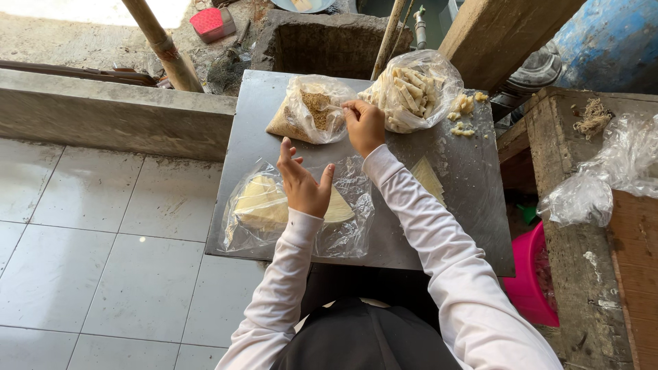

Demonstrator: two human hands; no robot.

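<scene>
Single head-worn view, looking steeply down from above the person's own shoulders and facing forward over a grey tabletop [466, 178]. Sleeved arms enter from the bottom edge, close to the lens. The tiled floor [103, 260] fills the left, a wooden bench [589, 226] the right; a concrete trough [322, 41] lies farthest, at top

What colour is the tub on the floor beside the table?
Bright pink. The tub shows at the right of the head view, partly hidden under the grey table.
</scene>
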